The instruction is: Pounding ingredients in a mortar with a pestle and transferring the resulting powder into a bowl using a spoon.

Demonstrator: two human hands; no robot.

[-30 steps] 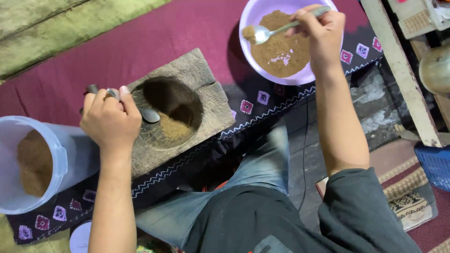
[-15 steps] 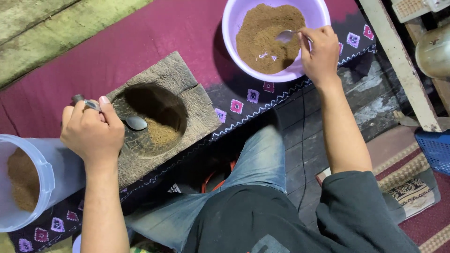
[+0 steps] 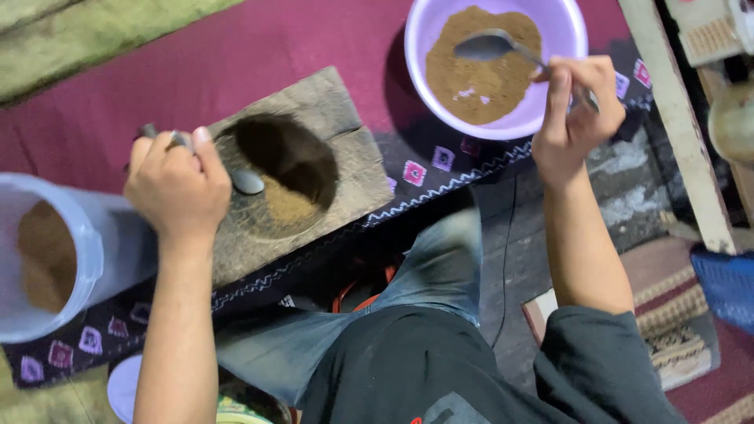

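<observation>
While the right hand (image 3: 577, 110) pinches a metal spoon (image 3: 491, 47) by the handle, its bowl sits over brown powder (image 3: 483, 67) inside the lilac bowl (image 3: 565, 31). Spoon bowl looks empty, just above or touching the powder; can't tell which. Left hand (image 3: 177, 188) is fisted around a second spoon (image 3: 243, 180), whose tip rests on the rim of the stone mortar (image 3: 322, 102). Small heap of brown powder (image 3: 287, 206) lies at the bottom of the mortar's hollow. Clear plastic tub (image 3: 86, 251) with more brown powder lies just beside the left hand, at the left edge. Everything sits on a maroon cloth (image 3: 196, 71) with a patterned dark border.
</observation>
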